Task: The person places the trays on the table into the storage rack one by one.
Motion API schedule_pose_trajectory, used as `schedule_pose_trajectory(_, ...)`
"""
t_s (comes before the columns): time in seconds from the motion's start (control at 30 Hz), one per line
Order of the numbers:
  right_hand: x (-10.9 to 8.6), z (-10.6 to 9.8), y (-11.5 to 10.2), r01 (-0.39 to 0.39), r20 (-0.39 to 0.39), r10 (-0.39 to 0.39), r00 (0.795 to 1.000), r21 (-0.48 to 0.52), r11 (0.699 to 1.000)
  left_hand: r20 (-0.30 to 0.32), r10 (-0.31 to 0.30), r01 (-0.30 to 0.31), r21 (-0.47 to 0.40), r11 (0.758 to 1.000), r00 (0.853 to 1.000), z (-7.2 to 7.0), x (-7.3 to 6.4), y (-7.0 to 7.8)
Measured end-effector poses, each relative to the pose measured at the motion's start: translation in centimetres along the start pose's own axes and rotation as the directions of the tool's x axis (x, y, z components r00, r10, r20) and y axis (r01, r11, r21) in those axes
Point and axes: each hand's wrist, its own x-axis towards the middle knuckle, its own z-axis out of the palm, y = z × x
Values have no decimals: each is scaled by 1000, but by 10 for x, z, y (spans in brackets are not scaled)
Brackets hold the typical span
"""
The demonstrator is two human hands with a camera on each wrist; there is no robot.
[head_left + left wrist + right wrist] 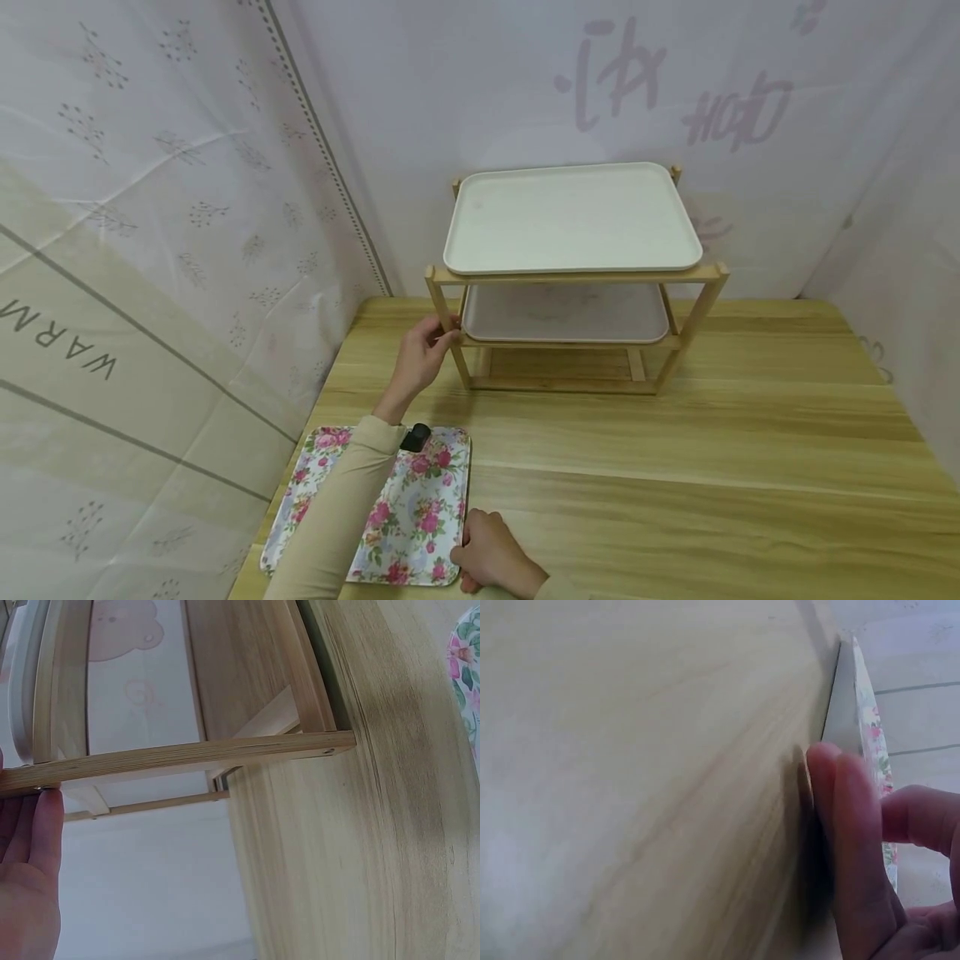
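My left hand [422,354] holds the left front leg of a light wooden rack [573,385], close to its middle shelf. In the left wrist view its fingers [46,832] press against that wooden post [187,754]. A floral tray [408,508] with pink roses lies on the table at the near left, partly hidden by my left forearm. At its right edge, my right hand [491,552] pinches the rim near the front corner. The right wrist view has the fingertips [847,787] at the tray's [870,724] underside and the thumb on its upper side.
One white tray [573,221] sits on the rack's top level and another pale tray [566,312] on the level below. The rack stands toward the back of the wooden table [750,467]. Printed curtains [180,208] hang along the left, back and right.
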Motion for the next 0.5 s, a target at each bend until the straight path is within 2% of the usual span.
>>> schedule_pose_trajectory(0.17, -1, 2, 0, 17, -23, -16, 1000, 9, 1000, 0, -2, 2, 7, 1000, 1000, 0, -1, 1)
schedule_pose_trajectory(0.3, -1, 2, 2, 28, -44, -25, 999, 57, 998, 3, -1, 1, 17, 1000, 1000, 0, -1, 2)
schedule_pose_trajectory(0.4, 0, 2, 3, 28, -50, -22, 999, 135, 990, 1, 2, -2, 20, 1000, 1000, -1, -1, 2)
schedule_pose_trajectory(0.5, 0, 2, 4, -1, -29, 9, 1000, 242, 970, -4, 4, -4, 17, 1000, 1000, -1, -1, 2)
